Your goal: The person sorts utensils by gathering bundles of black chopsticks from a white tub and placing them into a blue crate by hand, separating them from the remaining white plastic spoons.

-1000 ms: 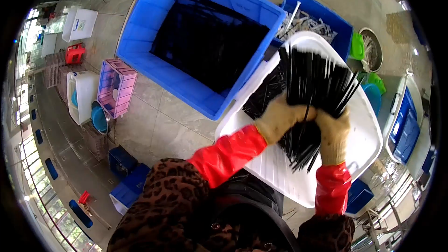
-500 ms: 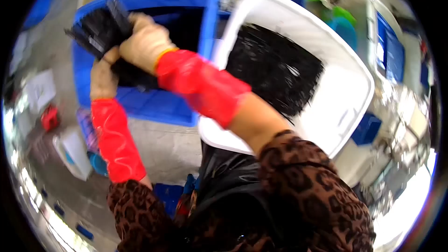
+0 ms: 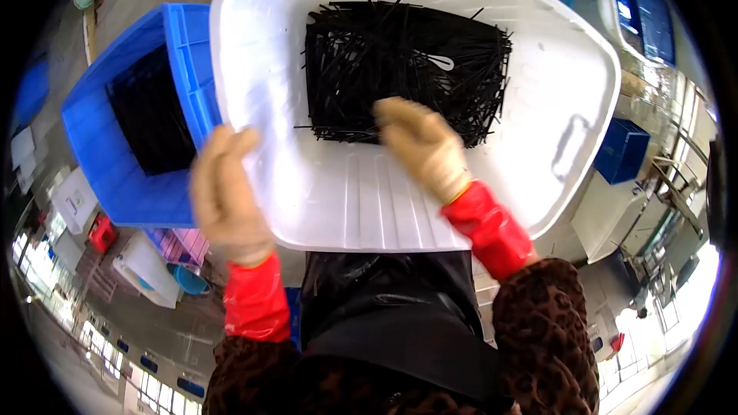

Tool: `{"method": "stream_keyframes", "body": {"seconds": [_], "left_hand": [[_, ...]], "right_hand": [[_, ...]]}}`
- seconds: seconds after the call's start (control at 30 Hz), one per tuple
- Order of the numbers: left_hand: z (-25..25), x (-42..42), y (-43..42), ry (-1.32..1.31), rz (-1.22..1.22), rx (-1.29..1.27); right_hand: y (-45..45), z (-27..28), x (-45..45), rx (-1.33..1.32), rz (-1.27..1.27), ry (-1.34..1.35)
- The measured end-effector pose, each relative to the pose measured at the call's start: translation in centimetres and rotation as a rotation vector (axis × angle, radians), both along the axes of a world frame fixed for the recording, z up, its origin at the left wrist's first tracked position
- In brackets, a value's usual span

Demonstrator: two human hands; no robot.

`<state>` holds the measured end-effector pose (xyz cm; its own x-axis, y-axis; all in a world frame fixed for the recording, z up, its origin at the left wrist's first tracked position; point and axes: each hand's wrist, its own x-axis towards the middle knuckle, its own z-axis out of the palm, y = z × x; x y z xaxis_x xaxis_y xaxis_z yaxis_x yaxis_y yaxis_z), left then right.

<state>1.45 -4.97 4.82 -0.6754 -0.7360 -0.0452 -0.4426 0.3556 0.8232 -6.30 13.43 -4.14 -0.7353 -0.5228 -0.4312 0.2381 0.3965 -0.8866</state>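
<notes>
My right hand point(image 3: 423, 142), in a cream glove, hangs over the near part of the black strips point(image 3: 407, 69), its fingers stretched out. I see nothing in it. The thin, stick-like strips lie crisscrossed in a white tub point(image 3: 361, 211), with a small white loop point(image 3: 441, 62) on top. Beside the tub's left rim is my gloved left hand point(image 3: 229, 196), blurred by motion, with fingers extended and no object visible. Left of it, a blue bin point(image 3: 138, 204) holds more black strips point(image 3: 154, 115), laid more evenly.
A dark blue box point(image 3: 621, 151) stands right of the tub. At the lower left are a white container point(image 3: 150, 269), a teal basin point(image 3: 188, 280) and a red object point(image 3: 102, 234). Another blue container point(image 3: 642, 15) is at the upper right.
The bundle of black strips that both hands held over the blue bin has been let go. My hands have moved right to the white tub, and the view has turned that way.
</notes>
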Motion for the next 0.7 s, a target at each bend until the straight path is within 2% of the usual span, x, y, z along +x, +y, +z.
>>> {"method": "stream_keyframes", "body": {"seconds": [0.03,0.07,0.1,0.13,0.17,0.2,0.23,0.27,0.3,0.4,0.47,0.5,0.57,0.6,0.67,0.7], "left_hand": [[-1.8,-1.1,2.1,0.005,0.066,0.252],[-5.3,-1.0,3.8,0.095,0.109,0.384],[-8.4,-0.6,4.8,0.036,0.151,0.502],[-11.2,-0.5,5.9,0.009,0.284,0.622],[-13.7,-0.4,6.7,-0.017,0.418,0.741],[-16.4,-0.4,7.0,-0.023,0.421,0.728],[-18.9,-0.3,7.0,-0.262,0.436,0.565],[-21.0,-0.3,6.9,-0.497,0.446,0.395],[-22.6,-0.3,6.7,-0.508,0.445,0.385],[-26.1,-0.6,6.3,-0.696,0.349,0.123],[-28.7,-0.4,5.5,-0.678,0.230,0.071],[-29.5,-0.9,5.2,-0.715,0.210,0.072],[-29.8,-2.2,5.5,-0.763,0.237,0.096],[-29.6,-2.9,5.6,-0.807,0.267,0.116],[-29.6,-3.2,5.3,-0.767,0.279,0.130],[-28.6,-3.5,5.6,-0.785,0.281,0.158]], "right_hand": [[3.0,-1.8,-1.8,0.241,-0.060,-0.242],[6.0,-4.6,-3.5,0.388,-0.011,0.090],[7.7,-5.0,-5.2,0.542,-0.070,0.018],[10.2,-7.5,-7.0,0.741,-0.019,0.098],[14.3,-12.6,-8.2,0.778,-0.037,0.050],[14.9,-12.7,-10.5,0.982,0.051,0.117],[16.2,-14.3,-12.2,1.083,0.070,0.140],[17.1,-15.8,-14.1,1.069,0.117,0.243],[18.1,-18.1,-15.2,0.991,0.134,0.470],[15.0,-17.7,-18.8,0.899,0.143,0.419],[14.5,-18.7,-19.7,0.832,0.301,0.358],[15.1,-20.2,-19.7,0.839,0.295,0.348],[15.4,-21.8,-19.8,0.784,0.348,0.499],[15.0,-21.8,-19.7,0.788,0.350,0.493],[14.2,-20.4,-18.7,0.967,0.319,0.156],[14.7,-20.2,-17.5,0.970,0.277,0.128]]}}
